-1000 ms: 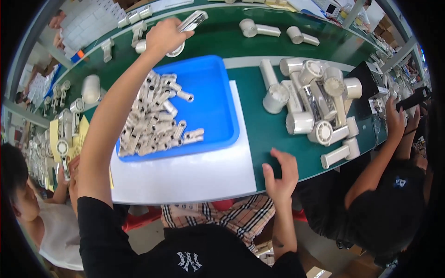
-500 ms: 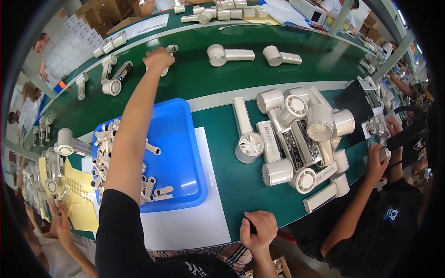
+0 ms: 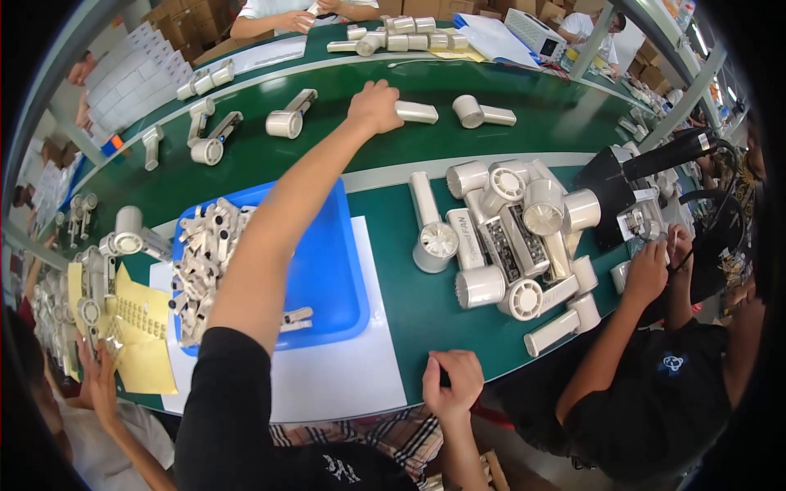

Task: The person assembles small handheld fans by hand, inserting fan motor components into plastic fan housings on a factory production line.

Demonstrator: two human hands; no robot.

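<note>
My left hand (image 3: 375,108) reaches across to the green belt, its fingers curled over the round head of a white handheld fan. That head is hidden under the hand; the fan's handle (image 3: 417,112) points right. My right hand (image 3: 454,380) rests curled at the near table edge, with a dark spot between thumb and fingers that I cannot make out. Beneath my left forearm is a blue tray (image 3: 332,282) with many small white parts (image 3: 205,270) heaped on its left side. Another fan (image 3: 285,123) lies left of my left hand, and one more (image 3: 471,111) to its right.
A pile of fans and opened fan bodies (image 3: 524,237) stands on the table at right. White paper (image 3: 336,385) lies under the tray. Beside me a co-worker's hands (image 3: 651,270) work near a black device (image 3: 606,192). Yellow trays (image 3: 143,327) and another worker are at left.
My left hand has left the fan farther left, which now lies uncovered on the belt, and moved right onto another fan's head. My right hand stays curled at the table edge.
</note>
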